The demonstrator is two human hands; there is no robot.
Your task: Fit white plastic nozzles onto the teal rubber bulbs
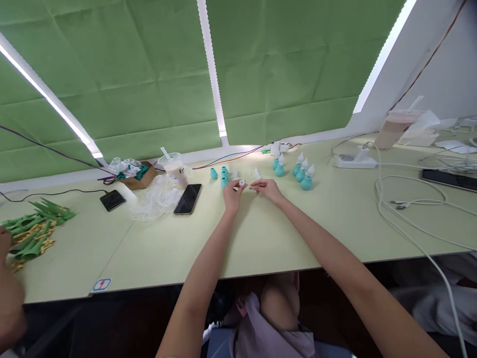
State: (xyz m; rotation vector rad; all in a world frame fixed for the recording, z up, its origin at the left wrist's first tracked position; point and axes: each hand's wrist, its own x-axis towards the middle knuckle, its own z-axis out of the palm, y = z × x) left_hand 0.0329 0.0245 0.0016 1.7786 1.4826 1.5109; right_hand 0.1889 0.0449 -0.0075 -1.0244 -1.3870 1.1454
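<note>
Between the thumb and fingers of my left hand (233, 195) is a small round white piece (242, 183), its ring-like end facing me. My right hand (267, 189) is close by on the right, thumb and forefinger pinched together; whatever they grip is too small to name. Just beyond my left hand stand several small teal bulbs (224, 171) without tips, with one teal bulb (213, 173) apart to their left. Small clear-white tips (257, 173) lie behind my hands. To the right, several teal bulbs with pointed white tips (306, 180) stand upright in a group.
A black phone (188, 199), a plastic bag (158, 198), a drink cup (175, 170) and a cardboard box (139, 179) lie to the left. White cables (380, 199) and a power strip (356, 160) occupy the right. Another person's hand (4, 243) is near green pieces (33, 228).
</note>
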